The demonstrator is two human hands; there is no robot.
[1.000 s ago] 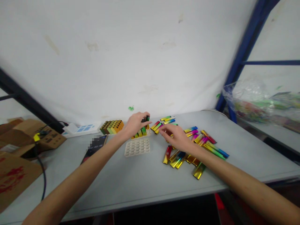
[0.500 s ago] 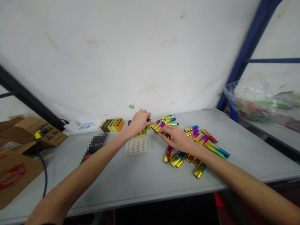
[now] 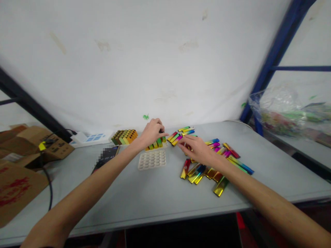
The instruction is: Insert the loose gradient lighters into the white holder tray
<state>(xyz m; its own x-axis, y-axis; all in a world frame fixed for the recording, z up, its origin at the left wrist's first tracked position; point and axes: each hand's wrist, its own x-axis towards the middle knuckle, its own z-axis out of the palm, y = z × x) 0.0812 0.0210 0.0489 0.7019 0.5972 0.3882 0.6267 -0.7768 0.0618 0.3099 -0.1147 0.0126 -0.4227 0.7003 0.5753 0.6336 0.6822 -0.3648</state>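
Note:
My left hand (image 3: 152, 132) reaches far across the grey table (image 3: 144, 199), fingers curled down onto a row of upright shiny lighters (image 3: 156, 144) at the back of a white holed tray (image 3: 152, 159). What it grips is partly hidden. My right hand (image 3: 197, 148) rests over a loose pile of rainbow-coloured metallic lighters (image 3: 214, 165), fingers bent and pinching one small piece from the pile. More lighters (image 3: 181, 134) lie just beyond its fingertips.
A filled tray of gold and green lighters (image 3: 124, 136) stands at the back. A dark phone (image 3: 106, 156) lies left of the white tray. Cardboard boxes (image 3: 31, 148) and a black cable (image 3: 48, 186) occupy the left. A blue shelf frame (image 3: 271, 65) with plastic bags (image 3: 289, 113) stands right.
My left hand has lowered onto the standing lighters at the tray's back. My right hand has shifted slightly back and right over the pile. The view drifted a little.

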